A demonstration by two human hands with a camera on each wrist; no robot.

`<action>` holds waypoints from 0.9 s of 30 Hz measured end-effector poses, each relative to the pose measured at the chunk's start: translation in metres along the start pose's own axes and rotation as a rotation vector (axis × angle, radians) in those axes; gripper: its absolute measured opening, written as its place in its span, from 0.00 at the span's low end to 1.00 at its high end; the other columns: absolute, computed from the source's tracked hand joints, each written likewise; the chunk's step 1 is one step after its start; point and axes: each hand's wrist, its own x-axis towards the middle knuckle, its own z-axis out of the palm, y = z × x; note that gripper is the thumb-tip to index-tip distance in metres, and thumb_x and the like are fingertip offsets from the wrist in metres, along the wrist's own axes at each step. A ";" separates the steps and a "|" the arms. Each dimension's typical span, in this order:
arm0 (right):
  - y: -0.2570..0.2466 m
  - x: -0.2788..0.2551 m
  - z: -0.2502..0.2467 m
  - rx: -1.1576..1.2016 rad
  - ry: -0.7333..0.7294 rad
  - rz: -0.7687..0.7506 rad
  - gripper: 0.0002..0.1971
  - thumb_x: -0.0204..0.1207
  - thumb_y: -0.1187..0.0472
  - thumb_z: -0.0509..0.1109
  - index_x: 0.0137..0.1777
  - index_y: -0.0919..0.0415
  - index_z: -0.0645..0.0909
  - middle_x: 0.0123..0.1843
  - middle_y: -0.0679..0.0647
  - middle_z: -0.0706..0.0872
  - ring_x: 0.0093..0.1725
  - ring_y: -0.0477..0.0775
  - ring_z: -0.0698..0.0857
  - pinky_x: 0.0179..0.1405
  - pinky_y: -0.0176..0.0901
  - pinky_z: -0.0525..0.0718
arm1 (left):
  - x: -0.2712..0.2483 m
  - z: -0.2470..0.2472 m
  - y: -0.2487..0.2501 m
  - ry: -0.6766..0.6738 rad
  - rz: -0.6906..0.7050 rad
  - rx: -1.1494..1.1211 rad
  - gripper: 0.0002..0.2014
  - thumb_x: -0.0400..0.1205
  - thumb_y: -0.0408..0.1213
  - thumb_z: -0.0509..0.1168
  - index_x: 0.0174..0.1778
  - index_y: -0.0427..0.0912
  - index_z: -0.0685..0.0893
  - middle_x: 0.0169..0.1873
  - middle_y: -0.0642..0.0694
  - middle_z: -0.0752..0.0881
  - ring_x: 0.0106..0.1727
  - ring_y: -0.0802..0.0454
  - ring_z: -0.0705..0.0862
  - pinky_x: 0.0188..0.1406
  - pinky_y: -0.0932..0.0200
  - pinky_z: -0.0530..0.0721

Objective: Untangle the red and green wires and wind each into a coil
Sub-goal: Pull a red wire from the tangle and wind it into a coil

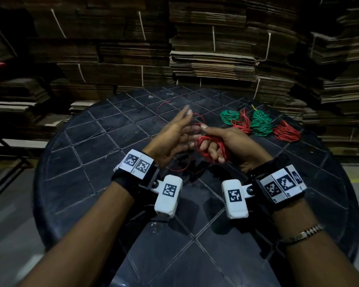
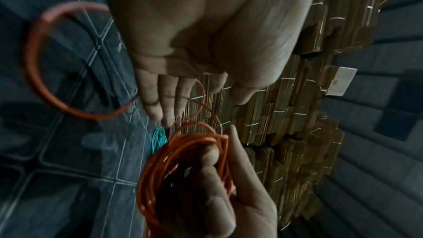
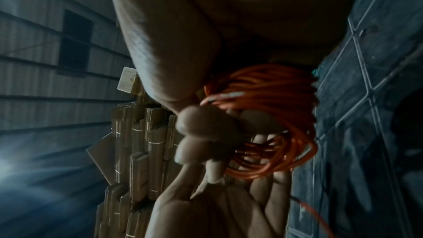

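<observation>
My right hand (image 1: 226, 139) holds a red wire coil (image 1: 212, 147) wound around its curled fingers, thumb stretched to the left. The left hand (image 1: 180, 131) is just left of it, blurred, with straight fingers. Loose red wire (image 1: 164, 106) trails over the black table (image 1: 87, 183) behind and under the hands. In the left wrist view, the left hand (image 2: 174, 100) is spread above the red coil (image 2: 183, 160), and a loose red loop (image 2: 34, 61) hangs at the left. The right wrist view shows the red coil (image 3: 274, 115) wrapped around the right hand's fingers (image 3: 201, 133).
At the table's back right lie two green coils (image 1: 229, 116) (image 1: 260, 123) and two red coils (image 1: 241, 121) (image 1: 286, 133). Stacks of flattened cardboard (image 1: 211, 59) rise behind the table. A grey floor (image 1: 6, 224) surrounds it.
</observation>
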 end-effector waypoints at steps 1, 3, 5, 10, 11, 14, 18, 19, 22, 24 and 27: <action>0.001 0.000 0.002 0.027 -0.027 -0.002 0.29 0.80 0.43 0.73 0.50 0.77 0.87 0.31 0.67 0.81 0.15 0.50 0.74 0.13 0.33 0.70 | -0.001 0.003 0.000 -0.031 -0.017 0.011 0.25 0.92 0.58 0.54 0.85 0.58 0.69 0.60 0.42 0.90 0.49 0.52 0.90 0.57 0.52 0.88; 0.001 -0.001 0.005 0.115 -0.072 -0.005 0.23 0.84 0.49 0.69 0.54 0.74 0.86 0.31 0.65 0.82 0.15 0.49 0.75 0.13 0.33 0.72 | -0.001 0.006 -0.003 -0.067 -0.080 0.026 0.29 0.92 0.61 0.51 0.80 0.47 0.78 0.54 0.39 0.88 0.47 0.49 0.88 0.53 0.50 0.89; -0.004 -0.006 0.006 0.200 -0.126 0.003 0.17 0.88 0.55 0.62 0.49 0.68 0.85 0.25 0.58 0.84 0.14 0.46 0.75 0.12 0.32 0.73 | 0.000 0.007 -0.008 -0.067 -0.098 0.061 0.32 0.91 0.63 0.53 0.76 0.38 0.81 0.54 0.33 0.84 0.54 0.41 0.85 0.63 0.42 0.86; -0.012 -0.015 0.003 0.387 -0.177 -0.034 0.25 0.84 0.56 0.62 0.32 0.73 0.83 0.12 0.55 0.71 0.07 0.46 0.64 0.09 0.30 0.67 | 0.005 0.006 -0.007 0.100 -0.017 0.082 0.21 0.93 0.48 0.58 0.74 0.37 0.81 0.64 0.39 0.90 0.63 0.45 0.88 0.69 0.44 0.82; -0.014 -0.016 0.002 0.465 -0.182 -0.057 0.26 0.83 0.55 0.61 0.28 0.72 0.83 0.10 0.54 0.69 0.06 0.46 0.63 0.09 0.29 0.64 | 0.007 0.004 -0.007 0.124 0.000 0.066 0.20 0.94 0.46 0.58 0.74 0.37 0.80 0.67 0.39 0.89 0.68 0.43 0.87 0.71 0.42 0.82; -0.016 -0.016 -0.001 0.708 -0.189 -0.118 0.29 0.84 0.55 0.58 0.23 0.68 0.82 0.08 0.51 0.66 0.05 0.44 0.61 0.11 0.30 0.57 | 0.009 -0.001 -0.006 0.197 0.030 0.036 0.12 0.93 0.45 0.59 0.68 0.45 0.80 0.60 0.43 0.93 0.57 0.46 0.91 0.53 0.51 0.87; -0.019 -0.026 -0.002 0.716 -0.280 -0.114 0.33 0.84 0.54 0.55 0.19 0.70 0.80 0.07 0.54 0.65 0.05 0.48 0.57 0.08 0.32 0.58 | 0.005 -0.005 -0.007 0.274 0.071 -0.023 0.12 0.90 0.51 0.64 0.64 0.49 0.81 0.40 0.43 0.94 0.27 0.51 0.87 0.26 0.63 0.81; -0.021 -0.029 -0.002 0.699 -0.304 -0.115 0.33 0.83 0.54 0.54 0.18 0.70 0.79 0.07 0.55 0.66 0.06 0.48 0.57 0.08 0.31 0.62 | 0.004 -0.008 -0.007 0.296 0.062 -0.030 0.16 0.88 0.55 0.67 0.64 0.48 0.81 0.36 0.44 0.92 0.24 0.53 0.85 0.23 0.64 0.80; -0.026 -0.037 -0.002 0.681 -0.339 -0.142 0.34 0.81 0.54 0.52 0.15 0.70 0.78 0.09 0.58 0.72 0.05 0.50 0.61 0.09 0.28 0.66 | 0.004 -0.016 -0.004 0.295 -0.025 -0.151 0.17 0.84 0.58 0.70 0.59 0.50 0.81 0.39 0.45 0.89 0.26 0.56 0.85 0.23 0.64 0.82; -0.026 -0.035 -0.005 0.786 -0.309 -0.134 0.34 0.82 0.54 0.52 0.15 0.70 0.74 0.08 0.58 0.68 0.05 0.51 0.61 0.11 0.29 0.66 | 0.002 -0.020 0.000 0.232 -0.065 -0.291 0.15 0.85 0.49 0.70 0.64 0.47 0.81 0.51 0.43 0.91 0.39 0.51 0.91 0.35 0.60 0.89; -0.023 -0.032 -0.011 0.770 -0.301 -0.119 0.34 0.83 0.52 0.53 0.18 0.71 0.76 0.08 0.57 0.67 0.05 0.50 0.62 0.13 0.31 0.68 | 0.000 -0.020 0.004 0.074 -0.063 -0.414 0.23 0.82 0.39 0.63 0.75 0.44 0.77 0.70 0.37 0.86 0.60 0.44 0.91 0.63 0.50 0.88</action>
